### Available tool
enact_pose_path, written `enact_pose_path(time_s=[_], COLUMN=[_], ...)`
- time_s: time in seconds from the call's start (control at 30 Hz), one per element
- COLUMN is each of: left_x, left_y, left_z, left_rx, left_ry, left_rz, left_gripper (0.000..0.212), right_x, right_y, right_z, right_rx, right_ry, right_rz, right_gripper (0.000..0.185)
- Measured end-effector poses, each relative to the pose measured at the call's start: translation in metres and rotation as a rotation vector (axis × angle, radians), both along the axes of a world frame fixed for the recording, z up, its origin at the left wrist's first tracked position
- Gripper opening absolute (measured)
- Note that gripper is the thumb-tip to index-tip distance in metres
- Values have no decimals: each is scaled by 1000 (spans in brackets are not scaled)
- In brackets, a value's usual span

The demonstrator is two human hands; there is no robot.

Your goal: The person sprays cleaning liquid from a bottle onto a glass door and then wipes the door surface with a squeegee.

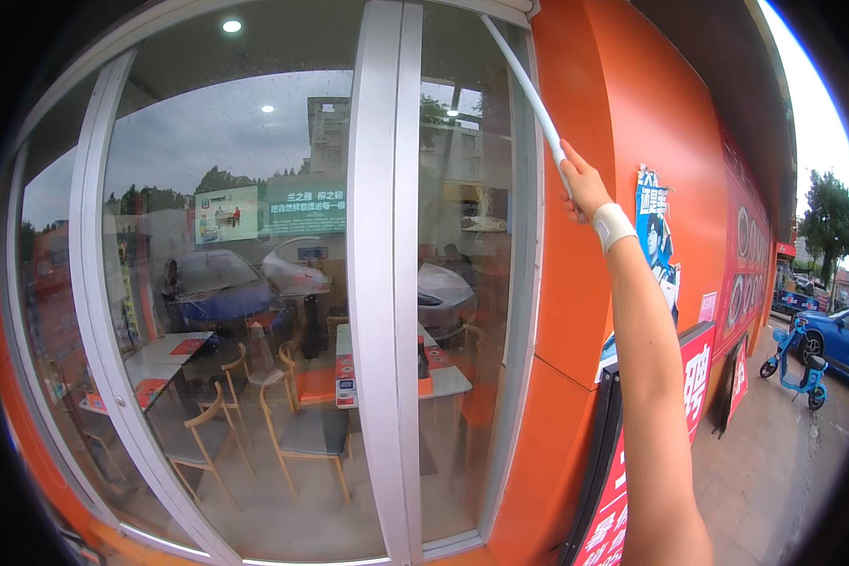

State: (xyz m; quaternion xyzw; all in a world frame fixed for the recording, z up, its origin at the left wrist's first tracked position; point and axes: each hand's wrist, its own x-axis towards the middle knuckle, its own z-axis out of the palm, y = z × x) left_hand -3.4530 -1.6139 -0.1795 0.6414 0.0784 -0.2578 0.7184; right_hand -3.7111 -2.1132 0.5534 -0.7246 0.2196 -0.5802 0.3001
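Note:
My right hand grips a white pole near its lower end, with the arm stretched up and forward and a pale band around the wrist. The pole slants up and to the left, and its far tip reaches the top right corner of the narrow right glass pane; whether a head is fitted there I cannot tell. Left of this pane runs a thick white metal frame post, then a wider glass pane with small spots on it. My left hand is out of view.
Behind the glass stand wooden chairs and tables. An orange wall panel with a torn poster borders the window. A framed red signboard leans at the right. Farther off are a blue scooter and a blue car.

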Motion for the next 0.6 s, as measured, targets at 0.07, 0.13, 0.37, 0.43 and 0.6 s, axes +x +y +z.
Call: enact_pose_path(time_s=[0.07, 0.13, 0.37, 0.43, 0.6], left_x=[1, 4, 9, 5, -1], left_y=[-4, -6, 33, 37, 28], left_z=[-1, -10, -79, -72, -44], left_rx=[-5, -54, -119, -56, -25], left_ry=[13, 72, 160, 163, 117], left_rz=[-51, -176, -212, -148, -23], left_gripper=[28, 29, 36, 36, 37], right_x=[11, 12, -3, -1, 55], right_y=[-7, -6, 1, 12, 5], right_z=[-77, -159, -251, -182, -10], right_rx=[33, 37, -96, -64, -113], right_ry=[-26, -44, -27, 14, -5], right_rz=[99, 167, 114, 112, 79], right_gripper=[47, 48, 46, 47, 50])
